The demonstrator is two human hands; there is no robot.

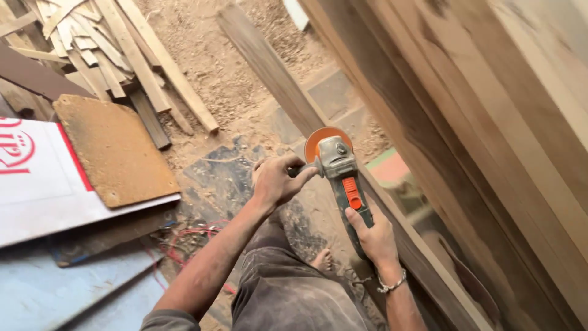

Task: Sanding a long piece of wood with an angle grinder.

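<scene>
**Grinder at the wood**

My right hand is wrapped tight around the back of the grinder. My left hand is closed on its side handle. Past my hands, the orange disc seems to touch the big wooden board.

My arms are bare below short grey sleeves, a silver chain bracelet circles my right wrist, and I wear dusty dark-grey trousers and no shoes.
</scene>
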